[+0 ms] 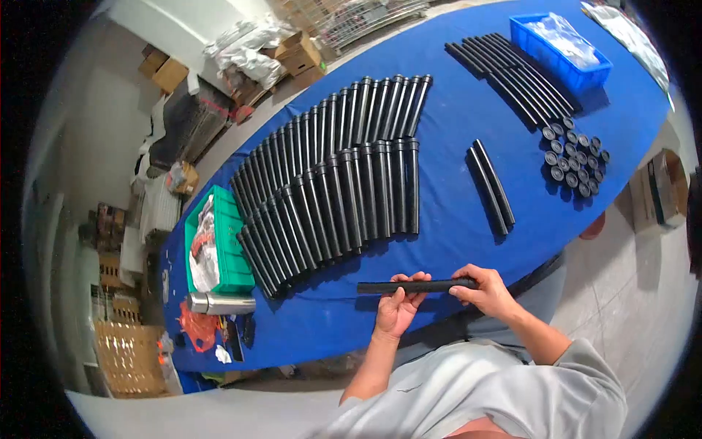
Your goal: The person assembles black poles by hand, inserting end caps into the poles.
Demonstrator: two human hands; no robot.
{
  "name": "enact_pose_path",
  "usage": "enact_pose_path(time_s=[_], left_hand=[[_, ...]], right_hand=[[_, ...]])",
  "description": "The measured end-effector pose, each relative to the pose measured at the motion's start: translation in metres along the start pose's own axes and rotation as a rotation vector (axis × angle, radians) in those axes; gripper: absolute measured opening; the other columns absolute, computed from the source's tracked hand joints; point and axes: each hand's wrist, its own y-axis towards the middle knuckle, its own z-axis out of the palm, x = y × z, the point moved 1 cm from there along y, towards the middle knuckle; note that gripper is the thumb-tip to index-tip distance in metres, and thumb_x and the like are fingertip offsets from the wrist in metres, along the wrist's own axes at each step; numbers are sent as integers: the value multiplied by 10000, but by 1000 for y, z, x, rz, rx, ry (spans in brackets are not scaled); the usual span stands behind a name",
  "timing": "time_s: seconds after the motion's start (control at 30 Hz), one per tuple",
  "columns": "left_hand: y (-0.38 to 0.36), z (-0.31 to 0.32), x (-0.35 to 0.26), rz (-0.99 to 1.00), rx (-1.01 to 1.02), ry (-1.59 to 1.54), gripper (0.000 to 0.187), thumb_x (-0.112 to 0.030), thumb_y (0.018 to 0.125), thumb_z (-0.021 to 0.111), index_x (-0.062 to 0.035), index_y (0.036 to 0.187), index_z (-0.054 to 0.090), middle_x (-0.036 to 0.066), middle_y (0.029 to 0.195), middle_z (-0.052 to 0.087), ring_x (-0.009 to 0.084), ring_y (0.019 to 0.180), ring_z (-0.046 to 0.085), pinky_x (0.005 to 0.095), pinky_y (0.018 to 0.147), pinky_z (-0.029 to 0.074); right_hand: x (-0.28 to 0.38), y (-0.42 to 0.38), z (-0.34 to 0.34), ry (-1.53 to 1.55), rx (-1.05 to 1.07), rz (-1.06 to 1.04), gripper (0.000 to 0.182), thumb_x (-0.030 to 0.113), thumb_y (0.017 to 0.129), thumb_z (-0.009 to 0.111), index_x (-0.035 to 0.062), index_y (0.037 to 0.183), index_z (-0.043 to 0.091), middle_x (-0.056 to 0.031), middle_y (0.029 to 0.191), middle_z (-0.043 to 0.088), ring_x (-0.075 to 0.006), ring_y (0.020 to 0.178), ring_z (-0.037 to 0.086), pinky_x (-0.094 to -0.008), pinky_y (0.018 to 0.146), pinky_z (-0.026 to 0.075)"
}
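Black tube (433, 286) is over the worktop (447, 205), near edge. Left hand (398, 311) holds it, thumb on top; right hand (481, 291) grips and hides the other end, details unreadable.

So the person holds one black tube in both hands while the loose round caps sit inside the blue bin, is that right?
No: the loose round caps lie on the blue cloth, not inside the blue bin, as the head view shows. The left hand and right hand do hold one black tube.
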Motion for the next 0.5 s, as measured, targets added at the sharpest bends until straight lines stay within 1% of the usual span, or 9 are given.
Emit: enact_pose_path(time_s=[0.03, 0.13, 0.17, 0.27, 0.3, 0.33, 0.4, 0.43, 0.5], left_hand=[[0, -3, 0, -3, 0, -11, 308, -152, 991, 671, -76, 1282, 603, 230, 1425, 579, 410, 1407, 481, 548, 1170, 432], [0, -6, 0, 25, 4, -93, 351, -178, 996, 665, -73, 1323, 590, 247, 1452, 551, 419, 1405, 481, 563, 1162, 435], [-1, -6, -1, 37, 7, -130, 366, -186, 1001, 659, -70, 1339, 582, 254, 1459, 542, 420, 1403, 483, 567, 1158, 438], [-3, 5, -7, 42, 57, -298, 395, -183, 1016, 638, -62, 1380, 542, 263, 1462, 534, 405, 1390, 503, 519, 1147, 469], [-3, 16, -8, 27, 56, -275, 429, -183, 1025, 620, -37, 1418, 531, 261, 1442, 553, 400, 1352, 543, 493, 1125, 497], [-2, 15, -6, 7, 25, -164, 427, -166, 1018, 624, -32, 1415, 540, 263, 1428, 564, 400, 1336, 559, 487, 1103, 516], [-1, 15, -1, -40, -36, 63, 425, -131, 1005, 632, -22, 1409, 558, 269, 1401, 585, 400, 1304, 589, 475, 1057, 554], [3, 19, 3, -37, -32, 120, 426, -98, 996, 631, -24, 1410, 562, 264, 1386, 597, 388, 1290, 602, 472, 1055, 557], [15, 33, 17, -31, -26, 228, 436, -30, 979, 630, -26, 1411, 570, 254, 1355, 622, 366, 1263, 627, 467, 1051, 561]], right_hand=[[3, 0, 1, 10, -39, -13, 312, 112, 871, 812, -1, 1119, 659, -28, 886, 665, -81, 711, 619, -248, 634, 528], [5, 3, -5, 221, -126, -107, 282, 46, 835, 806, 17, 1078, 666, -14, 852, 644, -71, 694, 593, -235, 608, 505], [9, 0, -10, 276, -171, -42, 291, 49, 815, 814, 38, 1058, 655, -2, 816, 630, -73, 685, 585, -242, 601, 482], [17, 6, -25, 476, -290, -113, 463, -25, 807, 751, 29, 1221, 550, -50, 869, 617, -120, 683, 588, -271, 603, 500], [23, 10, -30, 494, -348, -104, 525, -45, 810, 699, 16, 1294, 504, -62, 864, 610, -125, 653, 589, -282, 576, 489], [24, 15, -35, 568, -422, -115, 515, -18, 841, 701, 10, 1317, 506, -47, 868, 608, -124, 673, 591, -282, 579, 487], [29, 28, -47, 729, -474, -210, 396, 22, 879, 724, -7, 1232, 546, -39, 878, 610, -132, 722, 605, -287, 602, 508], [28, 35, -53, 727, -418, -257, 295, 92, 923, 731, 9, 1171, 595, -30, 882, 616, -122, 746, 617, -290, 642, 534], [37, 43, -50, 583, -433, -215, 237, 126, 941, 727, 15, 1121, 621, -31, 893, 628, -121, 761, 630, -290, 667, 549]])
